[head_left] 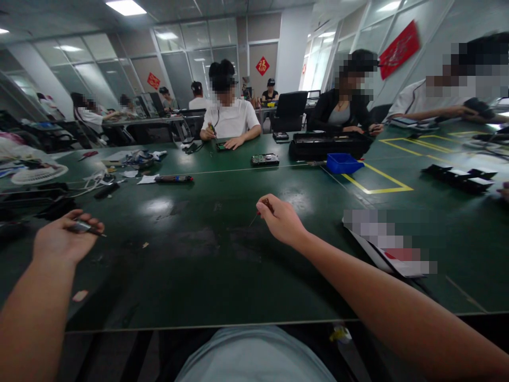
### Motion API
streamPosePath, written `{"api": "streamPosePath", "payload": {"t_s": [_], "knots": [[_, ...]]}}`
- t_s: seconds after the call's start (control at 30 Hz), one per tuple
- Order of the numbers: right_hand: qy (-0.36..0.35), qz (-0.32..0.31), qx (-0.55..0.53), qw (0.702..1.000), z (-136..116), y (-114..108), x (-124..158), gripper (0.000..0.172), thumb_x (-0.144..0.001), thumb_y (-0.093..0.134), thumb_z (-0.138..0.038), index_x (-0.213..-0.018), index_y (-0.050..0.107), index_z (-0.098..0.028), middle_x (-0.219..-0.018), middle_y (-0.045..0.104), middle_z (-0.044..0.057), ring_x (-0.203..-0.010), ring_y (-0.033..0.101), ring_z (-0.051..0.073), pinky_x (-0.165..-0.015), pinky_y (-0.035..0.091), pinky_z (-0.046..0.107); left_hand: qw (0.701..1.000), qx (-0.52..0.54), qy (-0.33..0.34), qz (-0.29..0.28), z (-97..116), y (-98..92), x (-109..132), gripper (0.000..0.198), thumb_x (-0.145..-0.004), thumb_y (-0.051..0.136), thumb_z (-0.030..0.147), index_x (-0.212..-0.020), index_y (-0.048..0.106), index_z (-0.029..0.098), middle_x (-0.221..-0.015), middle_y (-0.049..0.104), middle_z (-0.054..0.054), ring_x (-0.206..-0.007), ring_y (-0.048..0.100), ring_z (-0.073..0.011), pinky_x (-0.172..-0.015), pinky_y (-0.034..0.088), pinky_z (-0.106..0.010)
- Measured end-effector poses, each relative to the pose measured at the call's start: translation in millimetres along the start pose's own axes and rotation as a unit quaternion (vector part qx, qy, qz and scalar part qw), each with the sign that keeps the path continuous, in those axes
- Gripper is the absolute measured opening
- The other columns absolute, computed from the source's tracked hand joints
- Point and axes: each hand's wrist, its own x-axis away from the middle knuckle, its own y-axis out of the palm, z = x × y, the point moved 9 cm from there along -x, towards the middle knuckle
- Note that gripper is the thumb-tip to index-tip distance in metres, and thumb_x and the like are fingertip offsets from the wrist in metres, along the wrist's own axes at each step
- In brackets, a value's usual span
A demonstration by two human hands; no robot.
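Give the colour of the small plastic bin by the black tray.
Blue plastic bin, clearest in head view.

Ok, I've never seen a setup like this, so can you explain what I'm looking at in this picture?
There's no robot here: it's a person's two bare hands, seen by a camera worn on that person's head, looking forward and down. The left hand holds a slim dark tool with a thin tip. The right hand grips a brown-handled tool, its thin shaft pointing down. Further back on the green table are a blue bin and a long black case. Across from them sits a co-worker in white.
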Motion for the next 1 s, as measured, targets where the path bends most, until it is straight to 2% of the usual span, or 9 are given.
{"api": "streamPosePath", "payload": {"t_s": [0.13, 0.23, 0.37, 0.47, 0.57, 0.67, 0.77, 0.87, 1.0], "knots": [[0.0, 0.004, 0.006, 1.0, 0.8, -1.3, -0.5, 0.019, -0.098, 0.045, -0.033, -0.091, 0.059, -0.021, -0.077, 0.067, 0.002, -0.072, 0.062, 0.018, -0.067, 0.041, 0.03, 0.978, 0.086, -0.073, -0.174, -29.2, 84.5, 43.6, 0.019, -0.067, 0.04, 0.001, -0.078, 0.052, 0.012, -0.061, 0.047, -0.001, -0.061, 0.047, -0.0114, -0.069, 0.047, -0.028], [0.002, 0.01, 0.01, 1.0, 1.5, -3.5, -0.5, 0.02, -0.098, 0.045, -0.034, -0.091, 0.059, -0.021, -0.077, 0.067, 0.002, -0.071, 0.062, 0.018, -0.066, 0.04, 0.03, 0.934, 0.081, -0.151, -0.314, -52.9, 146.0, 95.6, 0.024, -0.06, 0.044, 0.002, -0.079, 0.054, 0.013, -0.063, 0.045, -0.002, -0.06, 0.045, -0.0128, -0.067, 0.048, -0.029], [0.005, 0.014, 0.005, 1.0, 1.0, -5.9, 0.1, 0.024, -0.098, 0.045, -0.039, -0.093, 0.06, -0.021, -0.077, 0.066, 0.002, -0.07, 0.061, 0.018, -0.064, 0.04, 0.029, 0.867, 0.044, -0.203, -0.452, -74.8, 207.1, 167.2, 0.024, -0.068, 0.051, 0.01, -0.091, 0.06, 0.013, -0.074, 0.052, -0.005, -0.069, 0.052, -0.0173, -0.066, 0.049, -0.031], [0.005, 0.019, 0.007, 1.0, -0.1, -7.1, 0.5, 0.024, -0.097, 0.047, -0.041, -0.094, 0.06, -0.02, -0.076, 0.064, 0.001, -0.069, 0.059, 0.017, -0.063, 0.039, 0.029, 0.852, 0.008, -0.175, -0.493, -81.5, 239.6, 203.2, 0.042, -0.062, 0.057, 0.004, -0.103, 0.057, 0.015, -0.088, 0.057, -0.004, -0.079, 0.055, -0.0155, -0.069, 0.046, -0.026], [0.003, 0.029, 0.009, 1.0, -1.2, -8.5, 0.8, 0.02, -0.096, 0.049, -0.038, -0.093, 0.059, -0.021, -0.076, 0.064, 0.001, -0.068, 0.058, 0.017, -0.064, 0.04, 0.029, 0.863, -0.064, -0.077, -0.496, -85.5, 263.6, 220.2, 0.056, -0.059, 0.056, -0.005, -0.11, 0.054, 0.016, -0.092, 0.058, -0.002, -0.083, 0.056, -0.0138, -0.072, 0.043, -0.024], [0.0, 0.036, 0.014, 0.999, -2.5, -9.4, 1.1, 0.017, -0.095, 0.049, -0.034, -0.093, 0.059, -0.021, -0.076, 0.064, 0.001, -0.068, 0.058, 0.017, -0.064, 0.039, 0.029, 0.871, -0.151, 0.069, -0.462, -86.5, 275.9, 223.4, 0.048, -0.067, 0.056, -0.004, -0.109, 0.055, 0.017, -0.096, 0.061, -0.003, -0.09, 0.057, -0.016, -0.082, 0.044, -0.028], [-0.005, 0.04, 0.018, 0.999, -3.7, -9.8, 1.5, 0.016, -0.095, 0.048, -0.033, -0.092, 0.06, -0.022, -0.074, 0.063, 0.001, -0.066, 0.057, 0.017, -0.063, 0.039, 0.029, 0.854, -0.223, 0.182, -0.434, -89.7, 278.9, 224.3, 0.035, -0.075, 0.056, -0.001, -0.104, 0.057, 0.018, -0.103, 0.063, -0.005, -0.096, 0.059, -0.0189, -0.088, 0.045, -0.032], [-0.007, 0.039, 0.018, 0.999, -4.5, -9.8, 1.5, 0.017, -0.095, 0.048, -0.034, -0.091, 0.06, -0.021, -0.074, 0.063, 0.001, -0.065, 0.056, 0.017, -0.062, 0.039, 0.029, 0.833, -0.247, 0.23, -0.438, -95.9, 278.1, 224.3, 0.029, -0.079, 0.058, 0.003, -0.103, 0.061, 0.019, -0.104, 0.065, -0.006, -0.098, 0.06, -0.0206, -0.091, 0.047, -0.035], [-0.007, 0.041, 0.016, 0.999, -5.6, -10.6, 1.2, 0.018, -0.095, 0.048, -0.034, -0.092, 0.06, -0.021, -0.077, 0.065, 0.002, -0.067, 0.057, 0.017, -0.064, 0.04, 0.029, 0.818, -0.241, 0.249, -0.46, -104.4, 277.1, 222.5, 0.035, -0.08, 0.065, 0.008, -0.112, 0.064, 0.021, -0.11, 0.067, -0.006, -0.103, 0.062, -0.0218, -0.099, 0.046, -0.039]]}}
